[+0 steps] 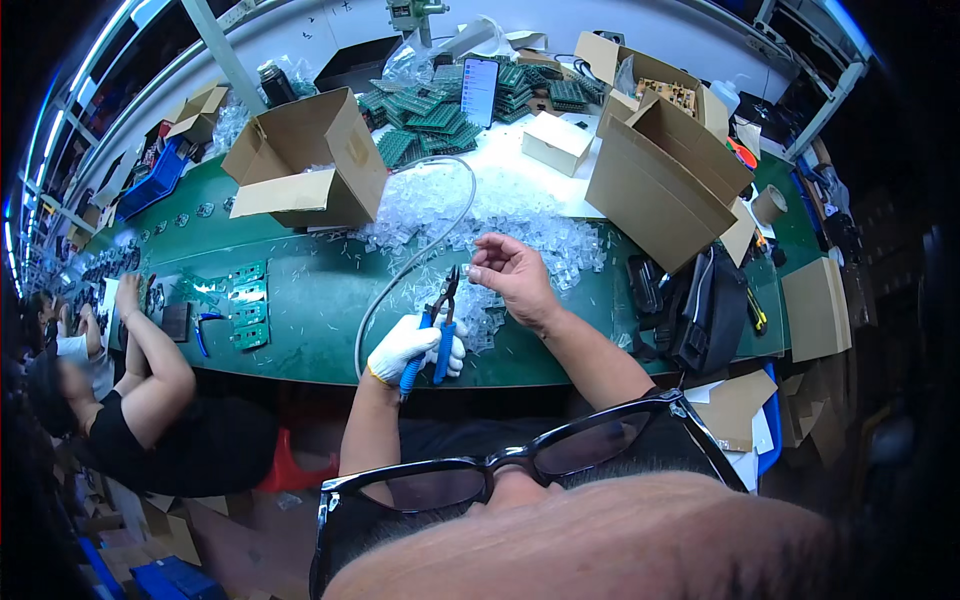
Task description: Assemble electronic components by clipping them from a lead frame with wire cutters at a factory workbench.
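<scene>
My left hand, in a white glove, is wrapped round the blue handles of a pair of cutting pliers. Their dark jaws point up and away from me, over the green bench. Just right of the jaw tips, my bare right hand pinches a small clear plastic piece, too small to make out fully. Beyond both hands spreads a large heap of clear plastic pieces. A smaller cluster of such pieces lies right of the pliers, below my right hand.
An open carton stands left of the heap, another right. A grey cable curves across the green bench. Green circuit boards and a phone are behind. At left, a co-worker sits near blue-handled pliers.
</scene>
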### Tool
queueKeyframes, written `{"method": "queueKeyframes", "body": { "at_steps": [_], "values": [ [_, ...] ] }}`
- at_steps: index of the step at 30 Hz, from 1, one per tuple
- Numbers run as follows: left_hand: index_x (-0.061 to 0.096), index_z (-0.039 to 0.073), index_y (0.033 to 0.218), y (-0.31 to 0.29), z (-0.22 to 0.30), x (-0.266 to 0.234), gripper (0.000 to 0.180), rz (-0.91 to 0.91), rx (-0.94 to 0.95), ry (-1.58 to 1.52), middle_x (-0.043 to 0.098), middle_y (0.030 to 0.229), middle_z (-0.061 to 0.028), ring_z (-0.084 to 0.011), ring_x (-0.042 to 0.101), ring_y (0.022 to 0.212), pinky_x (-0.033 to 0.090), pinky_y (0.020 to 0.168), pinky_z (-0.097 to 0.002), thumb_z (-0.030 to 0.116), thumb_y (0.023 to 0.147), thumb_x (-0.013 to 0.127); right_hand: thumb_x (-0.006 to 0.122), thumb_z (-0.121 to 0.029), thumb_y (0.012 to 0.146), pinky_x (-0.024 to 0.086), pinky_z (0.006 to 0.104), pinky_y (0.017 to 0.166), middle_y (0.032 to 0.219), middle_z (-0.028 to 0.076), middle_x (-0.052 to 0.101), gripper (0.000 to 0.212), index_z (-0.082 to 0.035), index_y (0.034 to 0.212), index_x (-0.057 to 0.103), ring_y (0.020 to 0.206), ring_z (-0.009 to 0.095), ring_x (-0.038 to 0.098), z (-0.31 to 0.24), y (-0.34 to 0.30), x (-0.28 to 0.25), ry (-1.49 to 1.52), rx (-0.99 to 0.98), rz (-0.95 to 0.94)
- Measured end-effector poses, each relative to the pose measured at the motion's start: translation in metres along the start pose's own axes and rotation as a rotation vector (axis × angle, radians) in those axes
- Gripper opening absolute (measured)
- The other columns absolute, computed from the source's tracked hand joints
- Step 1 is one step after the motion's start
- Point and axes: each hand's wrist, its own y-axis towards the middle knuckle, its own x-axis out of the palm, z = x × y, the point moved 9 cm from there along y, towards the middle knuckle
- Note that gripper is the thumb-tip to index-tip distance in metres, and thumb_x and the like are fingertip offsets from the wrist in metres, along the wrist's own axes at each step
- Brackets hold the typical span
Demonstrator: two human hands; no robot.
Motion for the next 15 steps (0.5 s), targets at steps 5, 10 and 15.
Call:
{"method": "queueKeyframes", "body": {
  "at_steps": [5, 10, 15],
  "values": [
    [0.065, -0.008, 0.128, -0.0002, -0.0016, -0.0063, 0.066, 0.042, -0.013, 0.053, 0.076, 0.099, -0.0152, -0.0251, 0.077, 0.084, 0.065, 0.078, -0.0402, 0.041, 0.089, 0.084, 0.082, 0.002, 0.090, 0.060, 0.0285, 0.094, 0.112, 0.006, 0.070, 0.046, 0.001, 0.133, 0.065, 0.100, 0.012, 0.070, -0.0124, -0.0075, 0.0118, -0.134, -0.076, 0.058],
    [0.066, -0.008, 0.127, 0.0014, -0.0038, -0.0054, 0.062, 0.052, -0.010, 0.063, 0.076, 0.098, -0.0149, -0.0248, 0.077, 0.082, 0.065, 0.078, -0.0401, 0.038, 0.089, 0.083, 0.082, 0.001, 0.090, 0.060, 0.0278, 0.094, 0.112, 0.007, 0.072, 0.042, 0.002, 0.129, 0.067, 0.100, 0.012, 0.070, -0.0100, -0.0096, 0.0072, -0.235, -0.128, 0.083],
    [0.067, -0.007, 0.126, -0.0009, -0.0034, -0.0036, 0.055, 0.082, -0.035, 0.099, 0.077, 0.097, -0.0141, -0.0243, 0.077, 0.079, 0.065, 0.077, -0.0397, 0.033, 0.091, 0.082, 0.082, 0.000, 0.090, 0.060, 0.0284, 0.092, 0.111, 0.007, 0.072, 0.039, 0.002, 0.127, 0.068, 0.100, 0.012, 0.071, -0.0125, -0.0117, 0.0063, -0.252, -0.117, 0.081]
  ]
}}
